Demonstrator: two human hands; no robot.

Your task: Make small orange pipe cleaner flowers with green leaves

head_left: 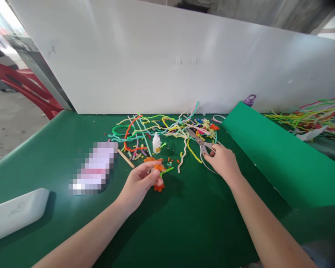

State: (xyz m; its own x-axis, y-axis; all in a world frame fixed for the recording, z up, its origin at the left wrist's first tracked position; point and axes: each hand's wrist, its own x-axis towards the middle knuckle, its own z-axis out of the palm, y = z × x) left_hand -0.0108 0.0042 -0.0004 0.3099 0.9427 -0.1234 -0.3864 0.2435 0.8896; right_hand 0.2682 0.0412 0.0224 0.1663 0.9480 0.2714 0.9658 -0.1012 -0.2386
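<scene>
My left hand (141, 186) is closed on an orange pipe-cleaner flower (159, 168), and a light green stem (166, 171) sticks out to its right. Another orange flower (159, 188) shows just below the fingertips, and more orange loops (149, 159) lie behind the hand. At the right, my right hand (222, 160) has its fingers on the handles of grey scissors (201, 143), which lie on the green table with blades pointing away to the upper left. A small white glue bottle (156, 144) stands upright between the hands, farther back.
Tangled colourful pipe cleaners (156, 126) and clippings spread along the back. A wooden stick (126, 158), a blurred pale object (96, 167) and a white case (19, 214) lie left. A green board (284, 160) is at right, before more pipe cleaners (318, 115). A white panel (156, 59) stands behind.
</scene>
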